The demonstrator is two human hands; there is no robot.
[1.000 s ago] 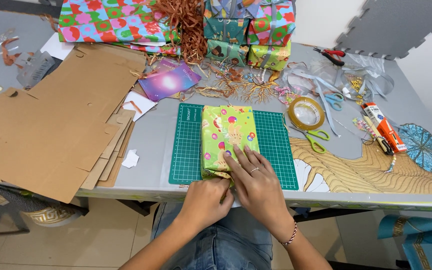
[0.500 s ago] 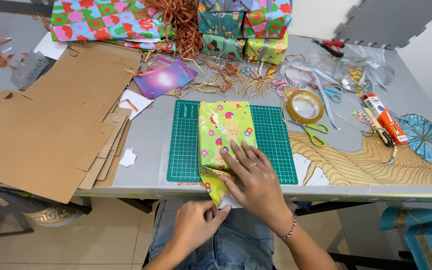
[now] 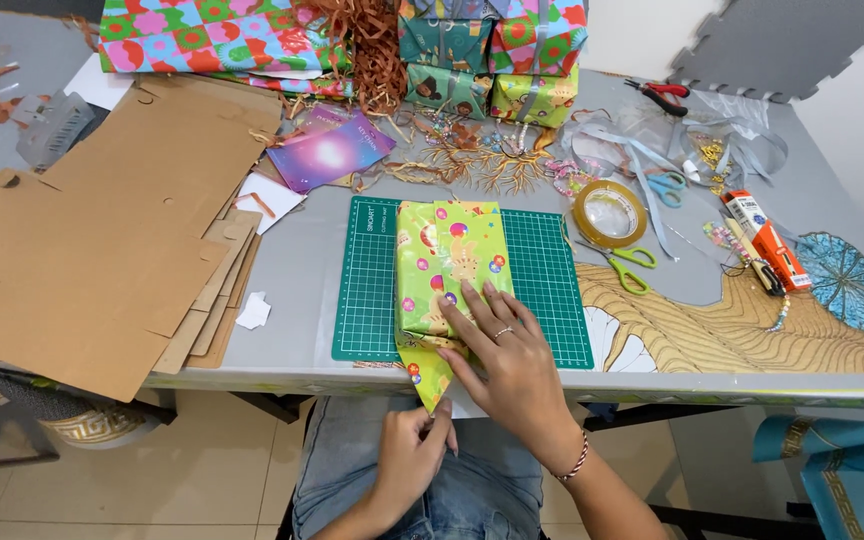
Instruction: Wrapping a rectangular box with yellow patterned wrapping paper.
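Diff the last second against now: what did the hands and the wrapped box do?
The left hand came off the box end, dropped below the table edge and now pinches the tip of the paper flap, pulled down to a point. The right hand stays flat on the wrapped box. Box, green cutting mat, tape roll and scissors are unmoved.

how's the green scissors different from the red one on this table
The green-handled scissors lie near the middle of the table, just right of the green cutting mat and below the tape roll. The red-handled scissors lie at the far edge, beside the wrapped boxes. Only the green pair's blades show clearly. Both lie flat, away from the hands.
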